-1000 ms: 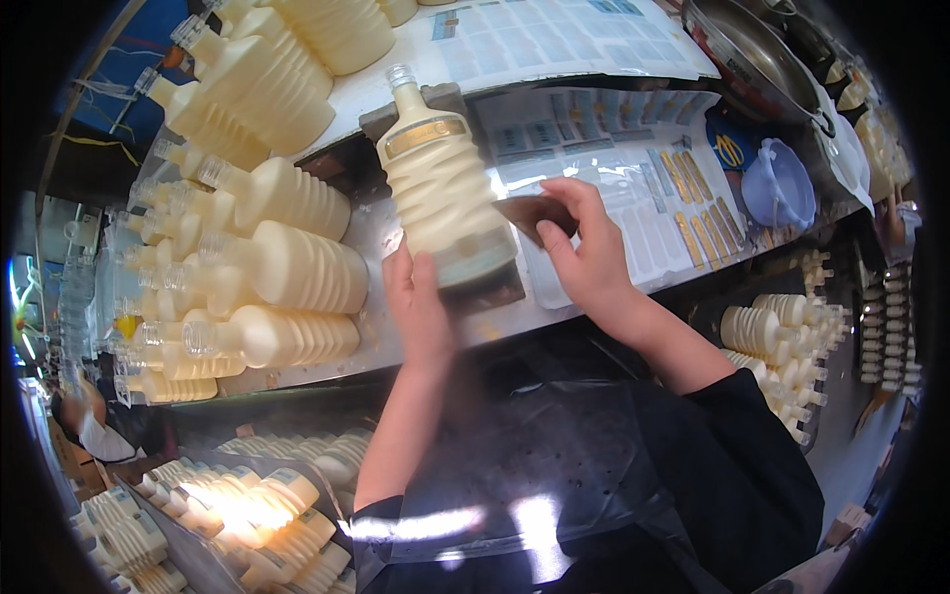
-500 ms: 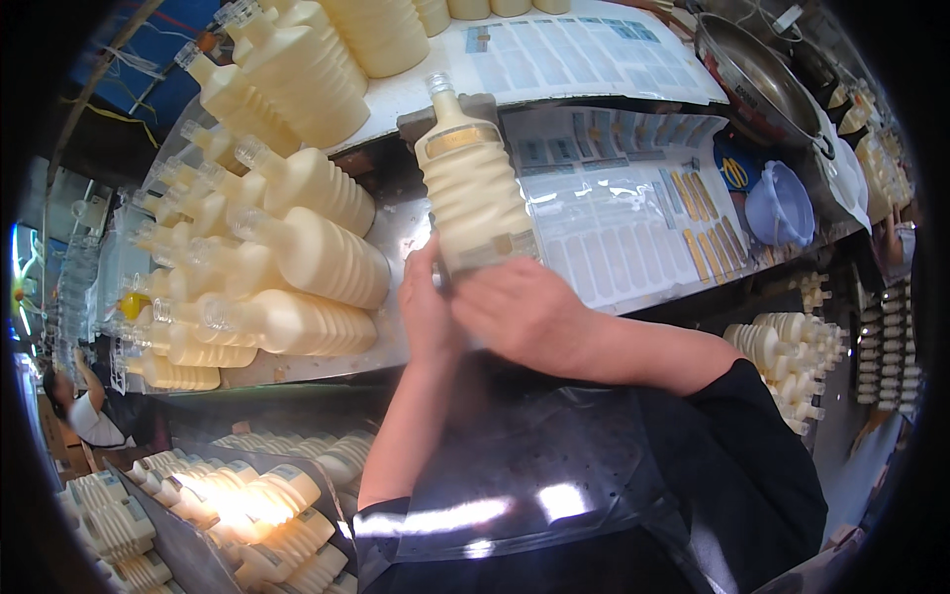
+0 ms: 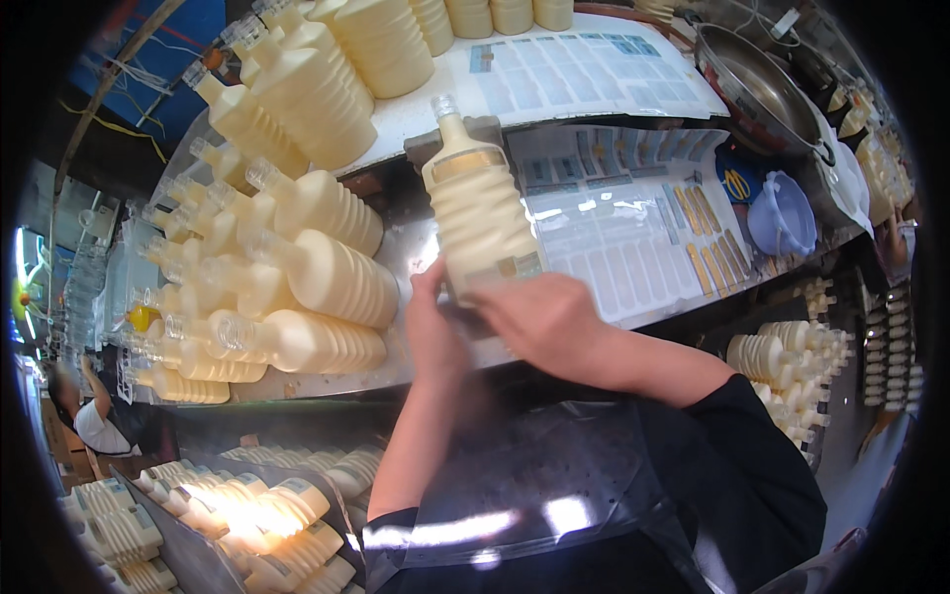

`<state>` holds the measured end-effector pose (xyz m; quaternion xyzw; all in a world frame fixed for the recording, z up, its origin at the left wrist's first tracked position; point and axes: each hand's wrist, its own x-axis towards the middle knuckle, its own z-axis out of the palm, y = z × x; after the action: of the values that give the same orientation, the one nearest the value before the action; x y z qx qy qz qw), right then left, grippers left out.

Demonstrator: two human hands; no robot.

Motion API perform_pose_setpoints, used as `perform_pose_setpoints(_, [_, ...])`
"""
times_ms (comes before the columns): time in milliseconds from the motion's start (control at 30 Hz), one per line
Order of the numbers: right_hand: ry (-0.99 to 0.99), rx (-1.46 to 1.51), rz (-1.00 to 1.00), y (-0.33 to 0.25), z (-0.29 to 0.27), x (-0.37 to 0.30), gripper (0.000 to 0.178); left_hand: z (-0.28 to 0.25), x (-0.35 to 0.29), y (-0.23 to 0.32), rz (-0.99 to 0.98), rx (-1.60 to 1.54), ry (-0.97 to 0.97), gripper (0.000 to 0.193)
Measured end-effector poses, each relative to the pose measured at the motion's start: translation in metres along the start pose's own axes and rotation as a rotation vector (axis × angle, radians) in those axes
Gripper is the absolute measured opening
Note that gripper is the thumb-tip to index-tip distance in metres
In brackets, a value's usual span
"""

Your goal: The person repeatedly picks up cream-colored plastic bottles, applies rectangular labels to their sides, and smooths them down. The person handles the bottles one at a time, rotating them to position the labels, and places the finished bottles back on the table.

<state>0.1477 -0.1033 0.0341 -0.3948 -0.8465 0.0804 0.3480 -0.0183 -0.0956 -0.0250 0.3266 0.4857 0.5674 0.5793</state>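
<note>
A cream-coloured ribbed bottle (image 3: 482, 213) with a clear threaded neck lies on the bench, its neck away from me. Across its shoulder runs a gold label (image 3: 469, 162), and a greyish label (image 3: 517, 267) sits near its base. My left hand (image 3: 433, 322) grips the bottle's lower left side, thumb up along it. At the base, my right hand (image 3: 546, 322) has its fingers bent together against the lower label. Motion blurs those fingertips, and whatever they may hold is hidden. A dark block (image 3: 482, 131) shows behind the bottle's neck.
Several similar bottles (image 3: 341, 277) lie stacked on the left of the bench. Label sheets (image 3: 618, 243) with gold strips (image 3: 705, 259) spread to the right, beside a lavender bucket (image 3: 782, 216) and a large metal pan (image 3: 757, 79). Upright bottles (image 3: 381, 45) stand on the back shelf.
My right hand has gone from lying flatter over the bottle's base to bent fingers, slightly lower and to the right. The whole scene has shifted a little downward in the view.
</note>
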Motion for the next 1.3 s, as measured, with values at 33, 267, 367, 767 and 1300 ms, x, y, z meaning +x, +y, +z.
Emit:
perform_pose_setpoints(33, [0.002,-0.065,0.099,0.006,-0.005,0.001,0.029,-0.005,0.002,-0.01,0.074,0.098,-0.011,0.058])
perform_pose_setpoints(267, [0.1,0.445,0.755,0.048,0.005,-0.037,0.031,0.015,0.015,-0.001,0.208,0.442,0.111,0.079])
perform_pose_setpoints(367, [0.117,0.574,0.929,0.068,0.01,-0.05,0.03,0.016,0.046,0.01,0.259,0.539,0.049,0.088])
perform_pose_setpoints(767, [0.324,0.524,0.55,0.074,-0.01,0.048,0.025,0.03,0.113,0.039,0.057,0.358,-0.078,0.047])
perform_pose_setpoints(1300, [0.184,0.775,0.732,0.155,0.037,0.051,0.019,0.029,0.113,0.044,-0.053,-0.089,-0.166,0.047])
